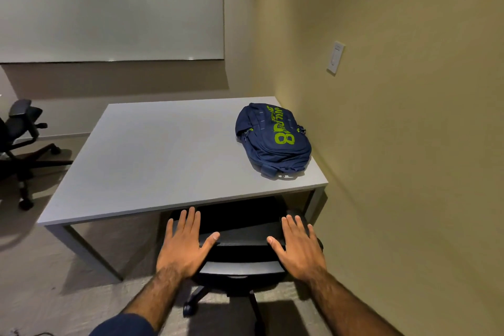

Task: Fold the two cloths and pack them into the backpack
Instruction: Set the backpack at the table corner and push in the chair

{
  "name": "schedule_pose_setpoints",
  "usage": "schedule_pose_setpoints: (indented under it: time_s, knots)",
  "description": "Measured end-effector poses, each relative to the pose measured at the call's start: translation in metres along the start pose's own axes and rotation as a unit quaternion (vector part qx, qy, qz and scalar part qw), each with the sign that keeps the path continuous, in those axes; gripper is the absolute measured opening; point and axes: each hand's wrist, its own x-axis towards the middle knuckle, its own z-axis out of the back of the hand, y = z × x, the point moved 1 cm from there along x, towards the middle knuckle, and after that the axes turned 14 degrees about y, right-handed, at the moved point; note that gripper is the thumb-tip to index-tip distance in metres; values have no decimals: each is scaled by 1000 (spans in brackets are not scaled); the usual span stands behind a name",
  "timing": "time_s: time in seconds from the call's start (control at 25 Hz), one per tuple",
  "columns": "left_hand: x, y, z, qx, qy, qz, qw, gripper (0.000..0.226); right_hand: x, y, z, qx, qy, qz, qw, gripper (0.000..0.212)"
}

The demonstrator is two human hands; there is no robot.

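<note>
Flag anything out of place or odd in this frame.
No cloths are in view. The table holds only the navy backpack, lying flat near its right edge. The left hand and right hand rest on the chair back.

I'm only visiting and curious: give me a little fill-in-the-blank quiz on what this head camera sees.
1. The lettering on the navy backpack is ____.
2. The backpack lies at the far ____ corner of the table.
3. The chair under the left hand and right hand is coloured ____.
Missing words: green; right; black.
</note>
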Motion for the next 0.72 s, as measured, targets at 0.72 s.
schedule_pose_setpoints:
  time_s: [0.72]
  knots:
    - [12,-78,-1,-43,4,79,996,93,54,-73,34,-38,16,79,996,111]
